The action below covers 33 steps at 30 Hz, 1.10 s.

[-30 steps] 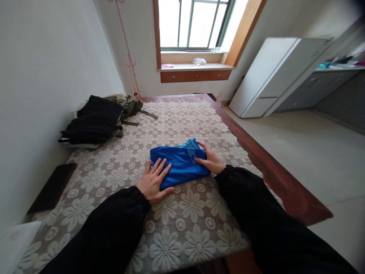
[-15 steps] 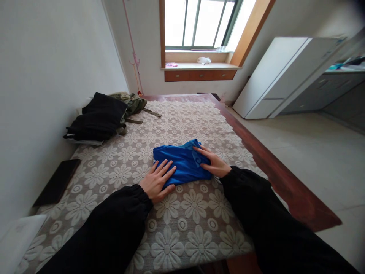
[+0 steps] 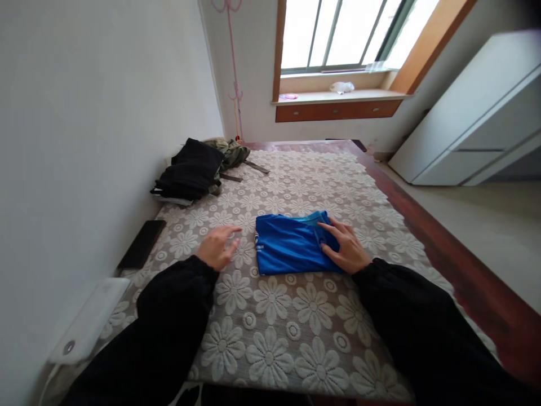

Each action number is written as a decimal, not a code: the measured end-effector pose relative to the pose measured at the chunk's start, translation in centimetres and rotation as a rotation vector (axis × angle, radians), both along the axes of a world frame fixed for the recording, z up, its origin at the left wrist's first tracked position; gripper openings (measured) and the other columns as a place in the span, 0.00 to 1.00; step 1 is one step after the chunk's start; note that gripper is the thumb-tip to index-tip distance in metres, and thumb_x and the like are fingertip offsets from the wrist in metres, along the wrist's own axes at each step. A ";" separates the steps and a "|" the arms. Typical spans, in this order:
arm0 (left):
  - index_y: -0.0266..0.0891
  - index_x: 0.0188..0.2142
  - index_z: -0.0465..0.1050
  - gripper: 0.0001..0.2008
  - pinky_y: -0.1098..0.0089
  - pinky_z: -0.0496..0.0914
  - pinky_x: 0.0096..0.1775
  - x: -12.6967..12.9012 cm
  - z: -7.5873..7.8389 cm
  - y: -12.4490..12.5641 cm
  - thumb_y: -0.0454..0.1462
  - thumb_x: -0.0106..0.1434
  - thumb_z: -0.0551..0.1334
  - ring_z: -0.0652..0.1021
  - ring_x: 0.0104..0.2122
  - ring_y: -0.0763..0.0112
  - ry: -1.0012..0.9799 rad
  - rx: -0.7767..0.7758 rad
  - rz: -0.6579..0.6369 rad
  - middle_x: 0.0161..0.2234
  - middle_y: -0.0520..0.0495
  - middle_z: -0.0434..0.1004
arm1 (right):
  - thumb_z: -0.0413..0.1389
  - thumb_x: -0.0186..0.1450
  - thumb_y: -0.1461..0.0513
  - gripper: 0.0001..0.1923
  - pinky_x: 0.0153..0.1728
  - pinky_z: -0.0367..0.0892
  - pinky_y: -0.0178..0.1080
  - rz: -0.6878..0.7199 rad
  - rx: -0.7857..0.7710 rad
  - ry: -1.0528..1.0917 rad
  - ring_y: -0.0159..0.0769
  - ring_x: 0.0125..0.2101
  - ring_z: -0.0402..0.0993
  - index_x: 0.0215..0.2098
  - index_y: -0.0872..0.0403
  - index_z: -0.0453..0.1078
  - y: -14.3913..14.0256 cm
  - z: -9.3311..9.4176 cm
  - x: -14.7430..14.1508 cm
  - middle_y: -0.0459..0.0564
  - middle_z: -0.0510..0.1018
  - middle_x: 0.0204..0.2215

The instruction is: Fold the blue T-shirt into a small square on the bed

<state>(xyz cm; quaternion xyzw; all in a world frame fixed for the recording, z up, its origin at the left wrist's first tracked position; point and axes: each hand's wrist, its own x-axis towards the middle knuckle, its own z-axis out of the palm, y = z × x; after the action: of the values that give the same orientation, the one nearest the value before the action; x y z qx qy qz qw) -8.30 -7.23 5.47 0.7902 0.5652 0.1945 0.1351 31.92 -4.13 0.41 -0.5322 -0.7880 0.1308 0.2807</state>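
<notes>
A folded blue garment (image 3: 291,245) with a small light print at its left edge lies flat on the lace tablecloth (image 3: 270,352). My right hand (image 3: 345,248) rests on the garment's right end, fingers spread over the cloth. To the left, my left hand (image 3: 217,248) hovers apart from the garment, with fingers and thumb parted and nothing between them. Black sleeves cover both wrists.
Dark clothing (image 3: 190,169) and an olive bag (image 3: 230,152) are piled by the left wall. Nearer stand a dark flat object (image 3: 142,244) and a white power strip (image 3: 91,321). A white fridge (image 3: 473,113) and a window sill (image 3: 338,97) lie beyond the table.
My left hand has come off the garment and moved to its left. My right hand stays on the right end. The garment looks flatter and squarer, and the view has turned left.
</notes>
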 end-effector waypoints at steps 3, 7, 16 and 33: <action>0.38 0.59 0.73 0.24 0.54 0.67 0.61 -8.6 1.4 -0.4 0.43 0.67 0.55 0.74 0.59 0.50 0.169 0.003 0.436 0.59 0.39 0.75 | 0.57 0.65 0.55 0.31 0.69 0.50 0.64 0.002 0.075 -0.019 0.59 0.72 0.47 0.67 0.43 0.65 0.1 -0.7 -0.1 0.48 0.51 0.75; 0.34 0.64 0.67 0.32 0.50 0.71 0.55 -17.7 1.8 -1.7 0.47 0.64 0.58 0.75 0.57 0.40 0.394 -0.167 0.761 0.61 0.29 0.72 | 0.56 0.66 0.54 0.30 0.69 0.51 0.64 0.028 0.079 -0.015 0.58 0.72 0.47 0.66 0.42 0.65 0.2 -1.1 -0.3 0.48 0.52 0.74; 0.38 0.57 0.76 0.28 0.52 0.71 0.49 -17.4 0.7 -2.3 0.50 0.67 0.54 0.76 0.52 0.41 0.541 -0.126 0.819 0.54 0.31 0.78 | 0.56 0.65 0.53 0.29 0.69 0.52 0.65 0.041 0.094 0.000 0.58 0.71 0.50 0.65 0.41 0.66 0.4 -1.3 -0.4 0.49 0.58 0.72; 0.38 0.55 0.79 0.24 0.55 0.68 0.50 -16.5 0.3 -1.2 0.48 0.68 0.54 0.73 0.54 0.44 0.477 -0.018 0.777 0.55 0.35 0.76 | 0.56 0.65 0.53 0.26 0.67 0.54 0.64 0.038 0.100 -0.004 0.57 0.71 0.52 0.61 0.46 0.69 0.8 -2.0 -0.2 0.55 0.60 0.70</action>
<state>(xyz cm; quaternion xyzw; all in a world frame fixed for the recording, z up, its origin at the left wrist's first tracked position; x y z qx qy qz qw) -24.79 -8.38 5.82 0.5412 0.8367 0.0385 -0.0748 31.76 -3.30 -1.61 -0.5026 -0.8040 0.0956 0.3029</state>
